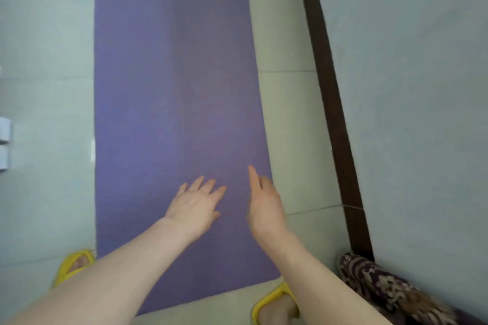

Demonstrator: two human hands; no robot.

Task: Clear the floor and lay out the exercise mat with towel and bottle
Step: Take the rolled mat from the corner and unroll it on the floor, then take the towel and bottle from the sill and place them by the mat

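Head view, looking straight down. I see the purple mat (pixel 169 87) unrolled flat on the pale tiled floor (pixel 287 119), running from near my feet away to the top edge of the frame; its far end is out of view. Its near edge lies between the two yellow slippers (pixel 274 303), one at the lower left corner of the mat, one at the lower right. Left hand (pixel 195 203) is palm down over the near part of the mat, fingers (pixel 208 185) spread wide and pointing away from me, holding nothing; I cannot tell for certain whether the palm presses the surface or floats just above it. Right hand (pixel 264 203) is beside it, nearer the mat's right edge, turned on its side with the index finger extended forward and the other fingers loosely curled; it grips nothing. The two hands are near each other but apart. Right of the mat, a strip of bare tile, then a dark brown skirting strip (pixel 330 103) along a pale wall (pixel 409 87). A rolled patterned cloth (pixel 383 287), dark purple with beige figures, lies at the foot of that wall, lower right. Two small white objects (pixel 4 144) sit at the left frame edge; too cropped to identify. Towel and bottle: not located in this view.
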